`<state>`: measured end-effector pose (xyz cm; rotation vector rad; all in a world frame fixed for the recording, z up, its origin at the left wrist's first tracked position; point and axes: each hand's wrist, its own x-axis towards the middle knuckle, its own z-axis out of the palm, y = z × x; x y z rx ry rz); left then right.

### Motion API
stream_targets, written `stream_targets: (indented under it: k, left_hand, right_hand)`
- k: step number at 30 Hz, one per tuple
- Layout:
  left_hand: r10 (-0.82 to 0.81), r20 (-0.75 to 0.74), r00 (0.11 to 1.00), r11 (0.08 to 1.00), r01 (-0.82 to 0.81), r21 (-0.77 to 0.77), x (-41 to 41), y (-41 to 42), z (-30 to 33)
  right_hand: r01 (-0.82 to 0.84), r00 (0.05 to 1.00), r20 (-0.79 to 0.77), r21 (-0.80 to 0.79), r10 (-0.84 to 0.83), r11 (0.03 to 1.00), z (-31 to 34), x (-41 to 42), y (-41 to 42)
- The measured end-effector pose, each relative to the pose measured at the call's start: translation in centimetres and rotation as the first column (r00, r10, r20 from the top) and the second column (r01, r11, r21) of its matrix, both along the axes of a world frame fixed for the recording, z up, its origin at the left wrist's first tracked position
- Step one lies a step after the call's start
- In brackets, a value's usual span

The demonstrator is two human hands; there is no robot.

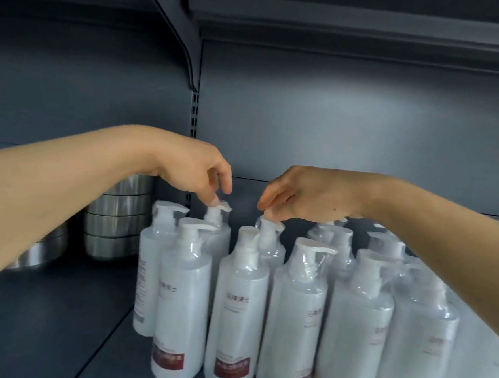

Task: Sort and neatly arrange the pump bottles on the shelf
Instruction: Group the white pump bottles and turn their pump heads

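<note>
Pump bottles [264, 293] stand upright in rows on the shelf [56, 323], directly below and ahead of my hands. My left hand [196, 173] pinches the pump head of a back-row bottle [217, 225]; my right hand [304, 195] pinches its neighbour's [270, 237] — each equally near. Open shelf lies left, toward the steel bowls [116, 218]; rightward the rows crowd — I judge turning is easier than sliding.
</note>
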<state>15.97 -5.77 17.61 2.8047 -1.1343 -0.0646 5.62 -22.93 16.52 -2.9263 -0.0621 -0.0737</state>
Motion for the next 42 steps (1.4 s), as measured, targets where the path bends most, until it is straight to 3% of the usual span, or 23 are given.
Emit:
stream_targets:
  k: [3, 6, 9, 17, 22, 28, 35, 42]
  left_hand:
    - [-0.041, 0.086, 0.995, 0.999, 0.042, -0.013, 1.5, 0.3, -0.5]
    - [-0.111, 0.021, 0.994, 0.992, 0.11, 0.059, 2.4, -0.2, -1.5]
    - [-0.191, 0.017, 0.981, 0.978, 0.188, 0.092, 3.2, -1.1, -2.5]
    - [-0.285, -0.042, 0.958, 0.959, 0.285, -0.006, 3.1, -2.7, -2.4]
    - [-0.317, -0.133, 0.939, 0.948, 0.311, -0.065, 1.7, -4.2, -2.2]
    - [-0.298, -0.148, 0.943, 0.954, 0.298, -0.021, 0.5, -5.4, -1.9]
    - [-0.258, -0.121, 0.959, 0.966, 0.259, -0.009, 0.0, -5.3, -2.0]
    - [-0.286, -0.062, 0.956, 0.958, 0.286, -0.002, -0.4, -4.6, -2.0]
  right_hand:
    - [0.07, 0.997, -0.038, -0.097, -0.074, 0.993, -0.2, 1.1, 1.6]
    - [0.136, 0.984, -0.098, -0.144, -0.151, 0.98, -0.7, 1.4, 2.3]
    - [0.173, 0.982, -0.051, -0.151, -0.183, 0.973, -1.1, 1.3, 2.5]
    - [0.269, 0.963, 0.047, -0.17, -0.265, 0.948, -1.1, 0.4, 1.5]
    - [0.239, 0.971, 0.058, -0.164, -0.233, 0.957, -1.2, 0.0, -0.1]
    - [0.155, 0.988, -0.004, -0.139, -0.157, 0.978, -0.9, -0.1, -0.9]
    - [0.107, 0.994, -0.003, -0.111, -0.108, 0.988, -1.0, -0.6, -1.2]
    - [0.14, 0.99, 0.037, -0.221, -0.135, 0.965, -1.2, -0.3, -0.2]
